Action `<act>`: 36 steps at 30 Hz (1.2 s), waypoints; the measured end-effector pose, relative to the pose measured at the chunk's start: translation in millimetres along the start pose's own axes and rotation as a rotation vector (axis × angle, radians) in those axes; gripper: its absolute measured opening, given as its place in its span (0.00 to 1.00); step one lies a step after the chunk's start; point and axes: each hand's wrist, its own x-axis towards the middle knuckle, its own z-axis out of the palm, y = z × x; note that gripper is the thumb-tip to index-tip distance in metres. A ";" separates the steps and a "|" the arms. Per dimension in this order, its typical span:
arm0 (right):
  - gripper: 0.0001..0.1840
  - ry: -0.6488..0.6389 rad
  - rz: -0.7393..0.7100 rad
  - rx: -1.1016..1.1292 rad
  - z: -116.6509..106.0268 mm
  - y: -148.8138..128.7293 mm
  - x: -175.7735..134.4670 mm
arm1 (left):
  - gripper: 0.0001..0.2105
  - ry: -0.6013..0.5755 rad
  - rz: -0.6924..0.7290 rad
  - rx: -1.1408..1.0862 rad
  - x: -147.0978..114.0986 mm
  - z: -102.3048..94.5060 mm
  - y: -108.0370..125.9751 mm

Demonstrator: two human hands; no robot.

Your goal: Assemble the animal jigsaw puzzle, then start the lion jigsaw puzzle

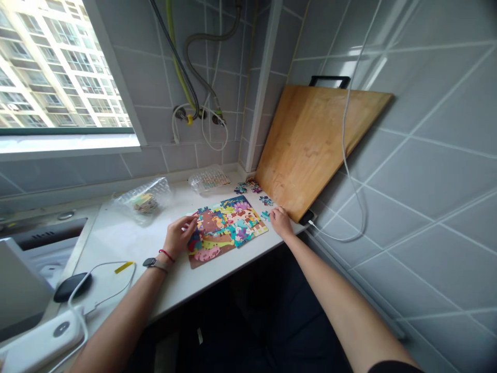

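A colourful jigsaw puzzle [229,225], partly put together on its board, lies on the white countertop in front of me. My left hand [180,235] rests at its left edge, fingers loosely bent and a little apart, with nothing visible in them. To the right of the board, my right hand [281,223] is low over the counter with its fingers curled closed. A teal puzzle piece [265,215] shows at its fingertips, partly hidden by them. More loose puzzle pieces [266,200] lie beyond that hand, and others [241,188] sit near the wall.
A large wooden board [306,145] leans on the tiled wall at right, a white cable [345,129] hanging before it. Behind the puzzle lie a clear bag with pieces [145,202] and a bubble-wrap packet [209,180]. A white power strip [46,342] and sink [50,248] are at left.
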 end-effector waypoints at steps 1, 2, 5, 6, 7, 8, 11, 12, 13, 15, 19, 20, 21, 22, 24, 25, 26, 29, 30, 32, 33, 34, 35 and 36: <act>0.16 0.005 0.010 -0.008 0.0 -0.9 0.4 | 0.21 0.010 -0.015 -0.004 -0.2 -0.3 0.9; 0.16 0.010 0.020 -0.015 0.1 -1.7 0.7 | 0.22 0.013 -0.019 -0.004 -0.3 -0.5 1.7; 0.16 0.024 0.047 -0.038 0.4 -3.4 1.3 | 0.23 -0.006 -0.007 -0.008 -1.1 0.0 3.1; 0.16 0.027 0.054 -0.046 0.5 -3.8 1.4 | 0.22 -0.014 0.001 -0.012 -1.5 0.7 3.4; 0.16 0.028 0.059 -0.054 0.4 -4.1 1.4 | 0.22 -0.022 0.012 -0.014 -1.8 1.6 3.7; 0.16 0.029 0.063 -0.061 0.4 -4.2 1.4 | 0.21 -0.030 0.024 -0.015 -2.2 2.6 4.2; 0.15 0.027 0.066 -0.079 0.3 -4.0 1.3 | 0.19 -0.057 0.071 -0.012 -4.1 6.5 8.3; 0.15 0.026 0.065 -0.083 0.4 -3.7 1.2 | 0.18 -0.075 0.091 -0.012 -5.5 8.0 10.9; 0.15 0.025 0.063 -0.086 0.6 -3.2 1.2 | 0.17 -0.103 0.122 -0.012 -7.4 9.7 14.2; 0.15 0.024 0.060 -0.088 0.9 -2.3 1.1 | 0.15 -0.187 0.222 -0.003 -13.5 14.1 22.6; 0.14 0.029 0.051 -0.073 1.3 -1.1 0.5 | 0.13 -0.382 0.464 0.047 -32.2 24.9 41.8; 0.14 0.031 0.049 -0.067 1.2 -1.1 0.3 | 0.13 -0.430 0.500 0.056 -36.7 27.5 46.0; 0.13 0.034 0.046 -0.060 1.1 -1.2 0.1 | 0.12 -0.473 0.529 0.067 -40.5 29.9 49.7; 0.13 0.036 0.044 -0.052 0.9 -1.2 -0.1 | 0.12 -0.510 0.556 0.084 -43.3 32.3 52.9; 0.13 0.038 0.037 -0.037 0.7 -1.1 -0.3 | 0.12 -0.552 0.596 0.143 -45.6 38.0 58.2; 0.13 0.038 0.034 -0.030 0.7 -0.9 -0.3 | 0.13 -0.563 0.607 0.182 -45.0 41.7 60.6; 0.13 0.037 0.031 -0.023 0.8 -0.6 -0.3 | 0.14 -0.571 0.613 0.221 -43.4 46.3 63.1; 0.13 0.036 0.026 -0.004 0.4 -0.3 -0.6 | 0.17 -0.594 0.612 0.323 -35.1 64.5 72.5; 0.13 0.037 0.023 0.003 0.0 -0.5 -1.0 | 0.17 -0.601 0.609 0.354 -31.7 71.3 76.6; 0.12 0.037 0.013 0.019 -1.3 -1.7 -2.1 | 0.19 -0.617 0.591 0.417 -24.7 84.4 86.2; 0.12 0.036 0.004 0.028 -2.0 -2.5 -2.7 | 0.20 -0.624 0.578 0.447 -21.1 90.1 91.5; 0.12 0.036 -0.005 0.038 -2.7 -3.3 -3.4 | 0.21 -0.630 0.566 0.474 -17.4 95.2 96.7; 0.12 0.037 -0.013 0.047 -3.3 -4.1 -4.0 | 0.22 -0.635 0.557 0.496 -13.7 99.7 101.7; 0.12 0.038 -0.018 0.054 -3.7 -4.7 -4.4 | 0.23 -0.640 0.554 0.512 -9.9 103.8 106.1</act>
